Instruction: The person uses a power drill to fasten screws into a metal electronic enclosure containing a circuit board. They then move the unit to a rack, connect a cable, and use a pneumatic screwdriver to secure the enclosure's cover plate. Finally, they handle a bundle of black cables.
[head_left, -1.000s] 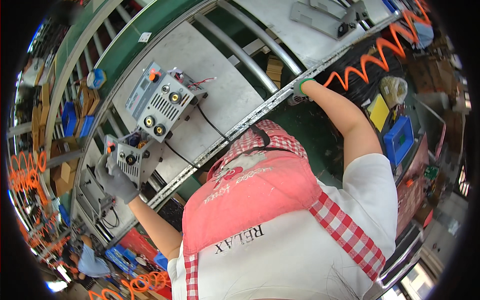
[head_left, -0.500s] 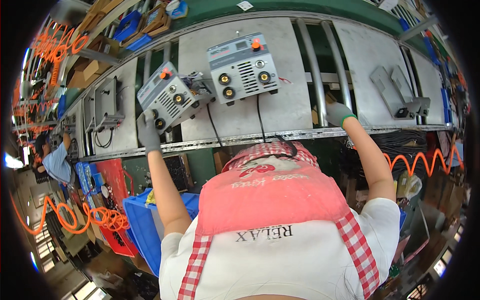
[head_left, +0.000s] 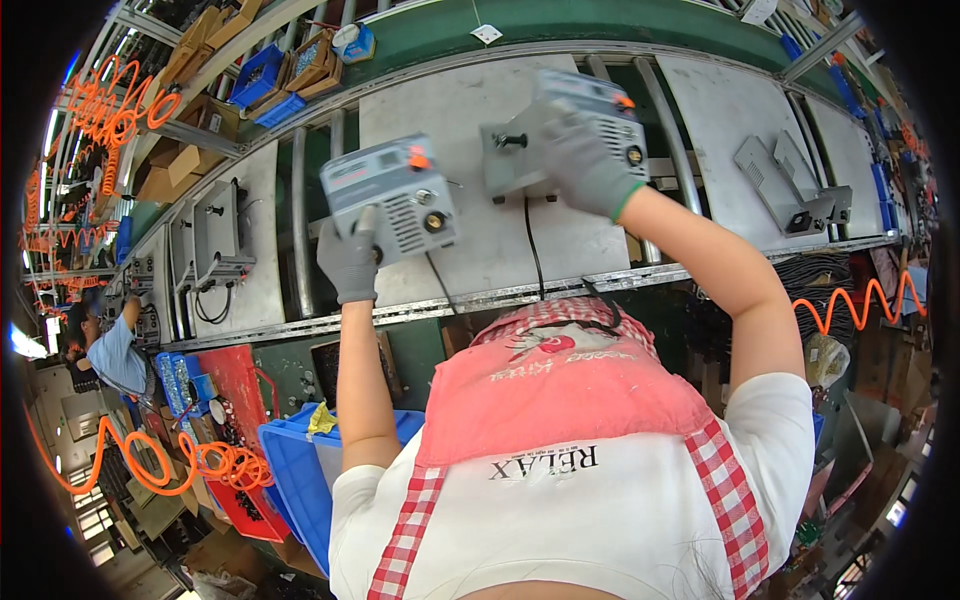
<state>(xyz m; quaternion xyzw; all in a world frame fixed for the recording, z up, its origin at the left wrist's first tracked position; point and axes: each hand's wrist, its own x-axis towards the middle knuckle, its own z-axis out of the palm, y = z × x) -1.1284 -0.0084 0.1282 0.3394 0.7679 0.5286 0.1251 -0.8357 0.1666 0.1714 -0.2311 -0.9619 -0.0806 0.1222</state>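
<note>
Two grey welding machines with orange knobs, slotted fronts and round brass-centred sockets are in front of me. My left hand (head_left: 350, 262), in a grey glove, grips the left welding machine (head_left: 392, 200) at its lower left corner, with the thumb on the front. My gloved right hand (head_left: 585, 168) is closed on the right welding machine's front panel (head_left: 608, 105), which is blurred and turned to the right. Beside that panel, a bent grey metal chassis (head_left: 505, 160) with a black fitting shows. A black cable (head_left: 534, 245) runs down from it toward my apron.
Metal plates (head_left: 470, 265) lie across a roller conveyor (head_left: 665, 130). Metal brackets (head_left: 795, 185) rest on the right plate, and another chassis (head_left: 215, 230) stands at left. A blue bin (head_left: 300, 480), coiled orange hoses (head_left: 215, 460) and a person (head_left: 118, 345) are at left.
My right hand has gone from the conveyor rollers to the right welding machine, whose panel has shifted right and turned. With my left hand on it, the left machine has moved right onto the middle plate.
</note>
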